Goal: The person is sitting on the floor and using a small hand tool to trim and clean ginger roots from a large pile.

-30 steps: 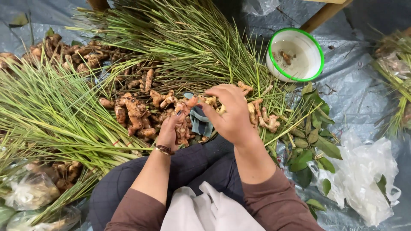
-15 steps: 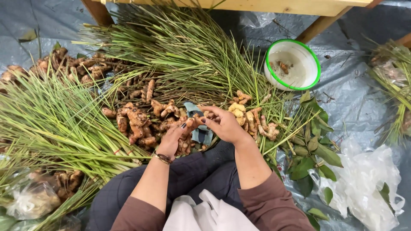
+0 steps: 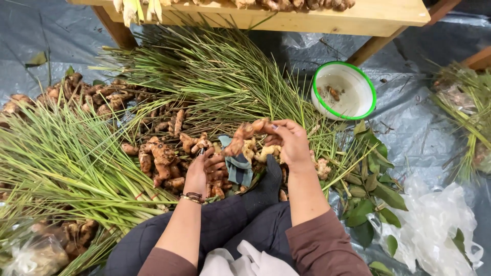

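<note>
Turmeric-like orange rhizomes (image 3: 163, 158) lie heaped on the grey plastic sheet (image 3: 419, 117) directly ahead of the seated person's knees, ringed by other produce. Far left: long green lemongrass stalks (image 3: 56, 163) fan across the sheet and hem the heap on that side, with a second bundle (image 3: 215, 76) behind it. Left hand (image 3: 202, 174): fingers curled loosely, resting on the heap, gripping a few rhizomes beneath the palm; a beaded bracelet (image 3: 193, 197) circles the wrist. Between the hands a folded grey-green cloth (image 3: 236, 166) lies among the roots. Right hand (image 3: 289, 140): raised just above the heap, fingers closed around a knobby orange rhizome piece (image 3: 245, 135). Right of it: a white bowl with green rim (image 3: 343, 91), standing apart on bare sheet, the most open ground. Loose green leaves (image 3: 376, 189) and a crumpled clear plastic bag (image 3: 434, 230) occupy the near right. A wooden surface (image 3: 368, 15) edges the top.
</note>
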